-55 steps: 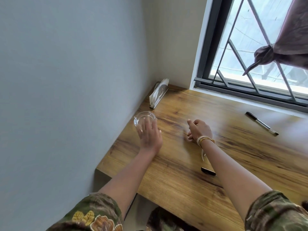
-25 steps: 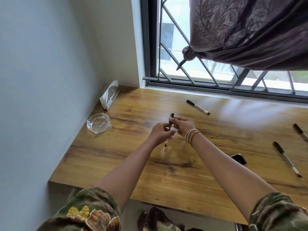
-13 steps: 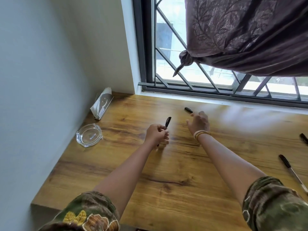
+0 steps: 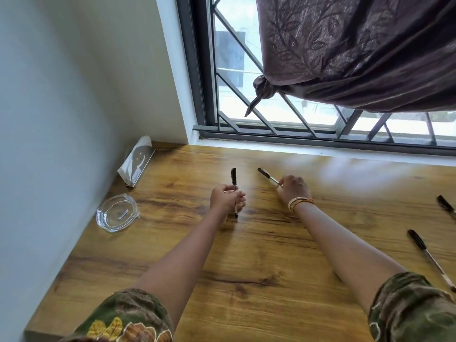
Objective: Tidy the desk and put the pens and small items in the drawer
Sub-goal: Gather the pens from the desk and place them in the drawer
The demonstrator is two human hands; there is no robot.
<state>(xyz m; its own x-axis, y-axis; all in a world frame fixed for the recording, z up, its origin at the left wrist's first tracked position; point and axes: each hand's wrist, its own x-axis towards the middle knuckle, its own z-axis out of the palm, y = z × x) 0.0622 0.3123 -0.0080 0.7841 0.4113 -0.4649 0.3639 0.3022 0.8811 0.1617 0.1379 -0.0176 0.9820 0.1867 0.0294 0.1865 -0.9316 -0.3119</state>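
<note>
Pens being gathered from the tabletop (image 4: 259,280). Left hand (image 4: 225,198) has its fingers curled around one black-capped pen (image 4: 234,191), held nearly upright above the wood. Right hand (image 4: 293,188) pinches the barrel of a second pen (image 4: 267,176), which lies near the window; its fingers are closed on it. Two further pens (image 4: 430,259) (image 4: 446,208) lie well apart at the right edge. Glass dish (image 4: 117,213) and napkin holder (image 4: 137,164) stand beside the wall. Drawer not visible. Step in hand, by judgement: collecting. Next move calls for lifting the second pen, then reaching right for the remainder.
</note>
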